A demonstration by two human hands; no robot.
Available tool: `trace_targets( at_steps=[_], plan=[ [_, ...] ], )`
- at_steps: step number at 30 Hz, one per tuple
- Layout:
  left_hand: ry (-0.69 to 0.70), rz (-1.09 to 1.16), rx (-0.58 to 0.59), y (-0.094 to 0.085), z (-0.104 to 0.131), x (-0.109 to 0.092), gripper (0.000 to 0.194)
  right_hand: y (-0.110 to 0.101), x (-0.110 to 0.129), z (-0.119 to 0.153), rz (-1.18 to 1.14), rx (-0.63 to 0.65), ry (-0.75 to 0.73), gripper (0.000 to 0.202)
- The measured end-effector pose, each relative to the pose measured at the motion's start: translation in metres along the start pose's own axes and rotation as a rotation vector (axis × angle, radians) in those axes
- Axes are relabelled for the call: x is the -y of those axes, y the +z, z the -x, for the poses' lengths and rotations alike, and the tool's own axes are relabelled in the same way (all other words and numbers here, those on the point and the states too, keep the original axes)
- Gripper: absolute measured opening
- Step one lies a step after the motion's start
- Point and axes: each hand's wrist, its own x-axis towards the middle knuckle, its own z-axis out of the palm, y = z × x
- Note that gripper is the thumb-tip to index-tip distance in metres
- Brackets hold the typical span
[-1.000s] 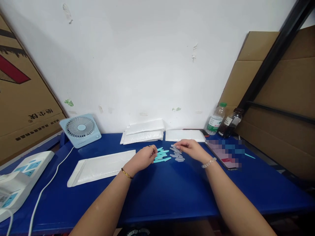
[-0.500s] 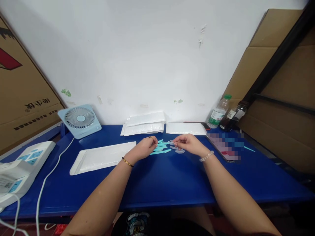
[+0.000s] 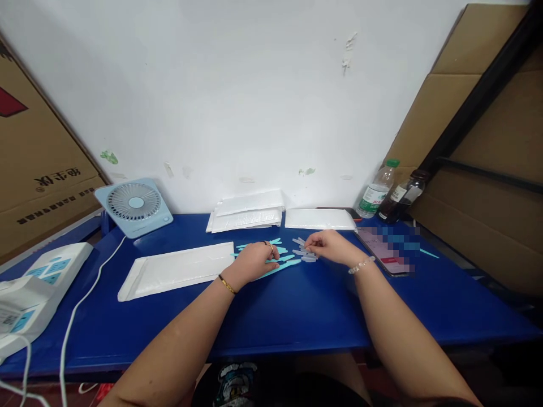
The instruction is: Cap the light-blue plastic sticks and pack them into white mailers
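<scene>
My left hand is closed over a loose group of slim teal plastic sticks, shaped like eyebrow razors. Its fingers curl onto one of them, and part of the group is hidden beneath the hand. Close by, to the right, small translucent plastic caps lie in a little cluster. With thumb and fingers pinched together, my right hand grips a translucent cap at the edge of this cluster; the fingertips partly cover it. All of these pieces rest on the blue tabletop.
A white padded envelope lies to the left, with more envelopes stacked by the wall. A fan and power strip stand left. At right are a phone, two bottles and another teal stick.
My left hand has come slightly nearer and flattened over the teal sticks, which are now more spread out. My right hand has shifted slightly right, still pinched at the caps.
</scene>
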Motion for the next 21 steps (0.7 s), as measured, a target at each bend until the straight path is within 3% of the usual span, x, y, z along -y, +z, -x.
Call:
trace_targets(
  at_steps=[3,8,12,17,21],
  plan=[
    [0.002,-0.174,-0.059,0.0,-0.003,0.003,0.021,-0.005,-0.007,0.0,0.118,-0.001,0.033,0.011],
    [0.011,-0.298,-0.028,0.0,-0.005,-0.002,0.013,0.004,-0.006,-0.001,0.188,0.103,-0.044,0.014],
    [0.013,-0.394,-0.062,0.002,-0.007,-0.007,0.021,0.01,-0.005,-0.003,0.203,0.134,-0.031,0.013],
    [0.007,-0.377,-0.105,0.0,-0.006,-0.008,0.02,0.01,-0.004,-0.004,0.253,0.133,-0.059,0.01],
    [-0.014,-0.281,-0.073,-0.003,-0.002,-0.004,0.018,0.011,-0.002,-0.004,0.27,0.122,-0.077,0.009]
  ],
)
